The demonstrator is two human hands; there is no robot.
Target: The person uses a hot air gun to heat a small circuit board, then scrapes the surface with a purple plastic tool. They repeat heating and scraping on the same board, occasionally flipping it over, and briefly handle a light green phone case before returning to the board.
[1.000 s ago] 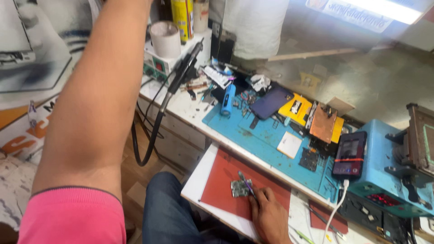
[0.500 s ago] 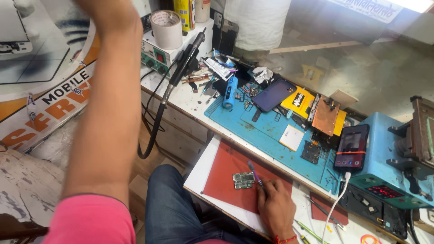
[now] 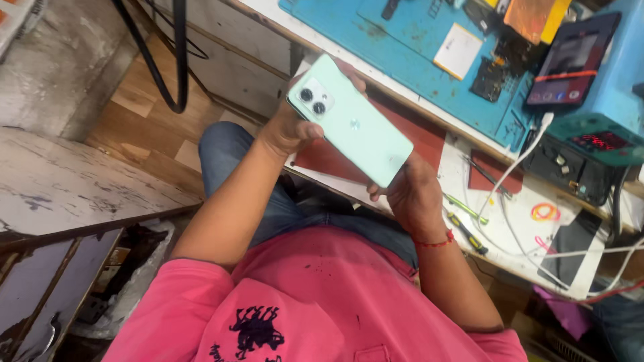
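Observation:
A mint-green smartphone is held back side up, its two round camera lenses toward the upper left. My left hand grips its camera end. My right hand, with a red thread around the wrist, grips the opposite lower end. The phone hovers above a dark red mat at the near edge of the workbench. I wear a pink shirt and blue jeans.
A blue repair mat lies beyond with a white rectangular part and small dark parts. A phone rests on a blue machine. Screwdrivers, white cables and rubber bands lie at right. Black cable hangs at left.
My left arm came down from the shelf. Both hands now hold the green phone, which was not in view before. My right hand left the small board on the red mat. The view tilted downward.

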